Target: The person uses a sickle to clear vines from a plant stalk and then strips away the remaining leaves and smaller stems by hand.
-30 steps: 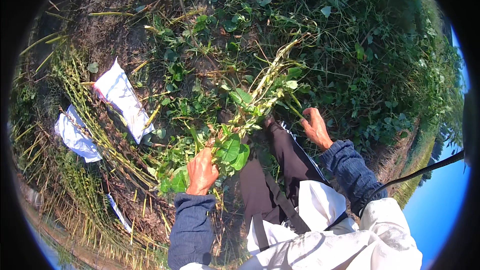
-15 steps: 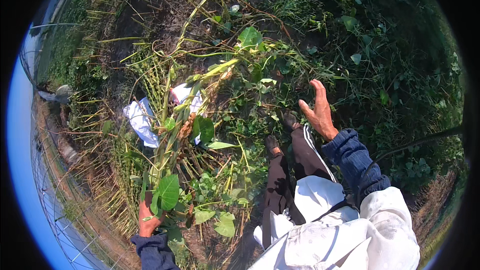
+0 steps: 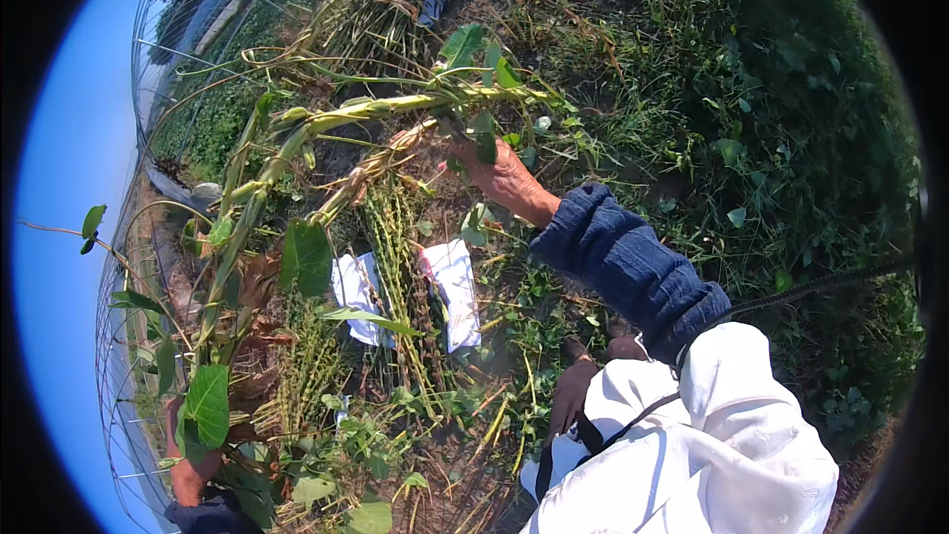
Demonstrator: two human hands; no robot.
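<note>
A long bundle of plant stalks (image 3: 341, 119), yellow-green with pods along it, arches across the left of the view. Vines and broad green leaves cling to it. My left hand (image 3: 188, 465), at the lower left, grips the thick end, its fingers partly covered by a leaf (image 3: 206, 407). My right hand (image 3: 502, 178) is closed around the far end of the bundle, near the upper middle; leaves cover some of its fingertips. Below the arch, thinner podded stems (image 3: 395, 267) lie on the ground between two white sheets or bags (image 3: 453, 292) (image 3: 358, 287).
A heap of cut stalks (image 3: 386, 25) lies at the far side. Low weeds (image 3: 692, 129) cover the ground to the right. A thin wire or pole frame (image 3: 129, 405) stands along the left edge. My shoes and dark trousers (image 3: 571, 396) show below.
My right hand has reached up and left from open air and taken hold of the stalks' far end. The bundle has risen off the ground, and my left hand has moved left and down.
</note>
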